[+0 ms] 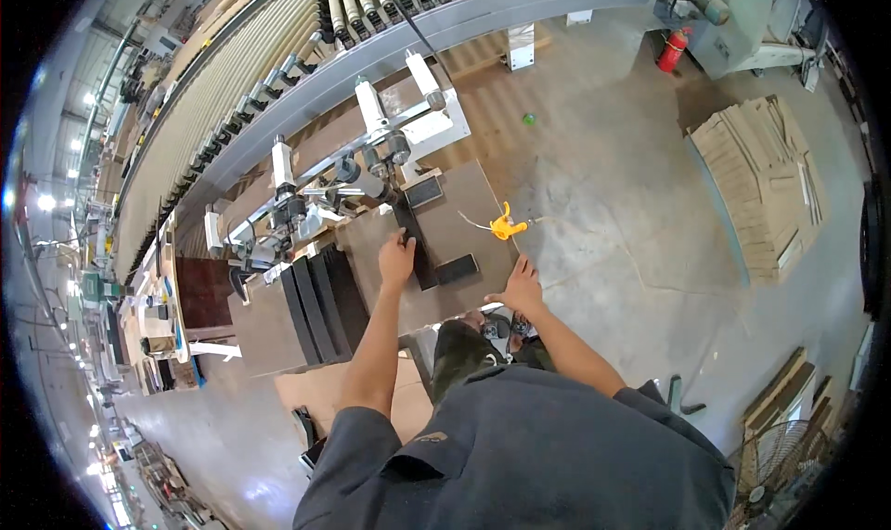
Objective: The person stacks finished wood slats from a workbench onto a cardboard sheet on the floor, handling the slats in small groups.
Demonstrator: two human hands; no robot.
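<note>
A long dark board strip lies on the brown worktable. My left hand is closed at its left edge, with thumb and fingertips against the strip. Two short dark blocks, one farther off and one nearer, lie along the strip's right side. My right hand rests at the table's right edge, fingers apart, holding nothing. Just beyond it is a yellow air gun with a thin hose. Left of my left hand stand several dark boards side by side.
Clamp-like machine heads line the table's far side, below a roller conveyor. Stacked brown panels lie at the right, with a red fire extinguisher beyond. Cardboard sits under the table's near side.
</note>
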